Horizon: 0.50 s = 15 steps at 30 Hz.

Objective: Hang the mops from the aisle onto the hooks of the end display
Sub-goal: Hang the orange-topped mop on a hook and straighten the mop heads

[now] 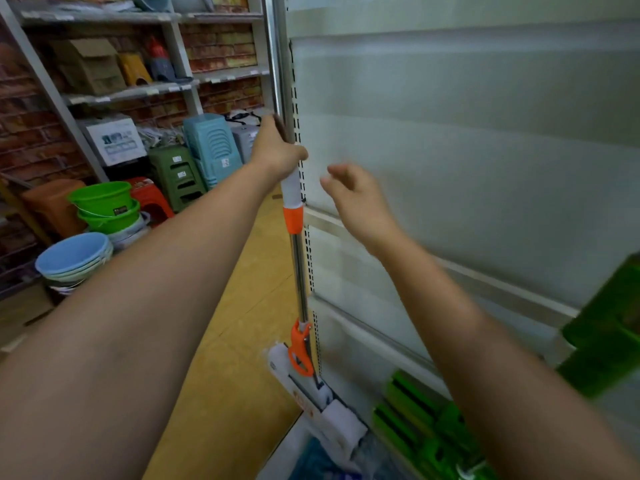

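A mop (298, 265) stands upright against the corner of the white end display panel (450, 140). It has a steel pole, a white and orange grip sleeve, an orange lever and a white sponge head (322, 407) near the floor. My left hand (277, 147) grips the pole just above the white sleeve. My right hand (356, 195) hovers to the right of the pole with its fingers loosely spread, holding nothing. The slotted upright (298, 133) runs beside the pole. No hooks show in view.
Shelves on the left hold boxes and bottles. Below them stand stacked plastic stools (211, 147), green buckets (104, 202) and blue basins (74, 254). Green packaged goods (429, 434) lie at the display's base on the right. A yellow floor (242, 323) runs down the aisle.
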### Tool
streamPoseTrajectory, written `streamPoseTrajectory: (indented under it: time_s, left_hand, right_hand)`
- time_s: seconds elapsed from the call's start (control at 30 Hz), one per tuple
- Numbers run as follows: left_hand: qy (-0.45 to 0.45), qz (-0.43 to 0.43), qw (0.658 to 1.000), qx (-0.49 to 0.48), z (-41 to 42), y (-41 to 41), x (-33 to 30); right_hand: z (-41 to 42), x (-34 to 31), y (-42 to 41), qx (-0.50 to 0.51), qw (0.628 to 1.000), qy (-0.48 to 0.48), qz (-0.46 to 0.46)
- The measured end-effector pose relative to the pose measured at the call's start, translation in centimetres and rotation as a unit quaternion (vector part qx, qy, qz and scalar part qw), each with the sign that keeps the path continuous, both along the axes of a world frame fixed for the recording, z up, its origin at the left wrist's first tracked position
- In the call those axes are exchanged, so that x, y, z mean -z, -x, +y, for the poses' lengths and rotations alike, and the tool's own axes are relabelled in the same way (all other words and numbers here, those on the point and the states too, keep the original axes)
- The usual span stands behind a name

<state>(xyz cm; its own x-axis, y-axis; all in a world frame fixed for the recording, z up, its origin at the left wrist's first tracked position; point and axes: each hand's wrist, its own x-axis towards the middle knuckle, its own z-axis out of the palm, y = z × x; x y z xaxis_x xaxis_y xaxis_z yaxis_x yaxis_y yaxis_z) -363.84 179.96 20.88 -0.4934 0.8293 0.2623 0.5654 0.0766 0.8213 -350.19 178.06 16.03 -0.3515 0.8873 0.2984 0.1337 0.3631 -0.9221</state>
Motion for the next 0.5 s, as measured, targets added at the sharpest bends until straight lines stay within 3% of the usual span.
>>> streamPoseTrajectory:
  time_s: [0.07,0.13,0.2,0.27,0.4,0.5]
  left_hand:
    - [-0.004,0.01,1.0,-0.019,-0.2,0.0,0.6]
    - [0.009,0.009,0.998,-0.057,-0.1,-0.2,1.8]
    - [0.016,-0.027,0.991,-0.127,-0.4,-1.5,3.3]
    - [0.002,-0.053,0.984,-0.172,-1.1,-4.2,5.3]
    - [0.001,-0.054,0.995,-0.082,-3.1,-11.4,10.1]
    - [0.053,-0.096,0.99,0.084,-4.7,-16.7,11.8]
  right_hand:
    - [-2.8,4.8,-3.3,0.037,0.998,0.021,-0.04]
    - [-4.7,9.5,-5.8,0.047,0.984,0.048,-0.165]
    - [-5.7,13.6,-7.5,0.007,0.946,0.088,-0.311]
    - [-6.3,16.0,-8.3,-0.026,0.919,0.118,-0.376]
    - [-7.0,18.1,-10.0,-0.015,0.916,0.135,-0.377]
    - [-7.6,18.4,-11.8,0.001,0.913,0.104,-0.394]
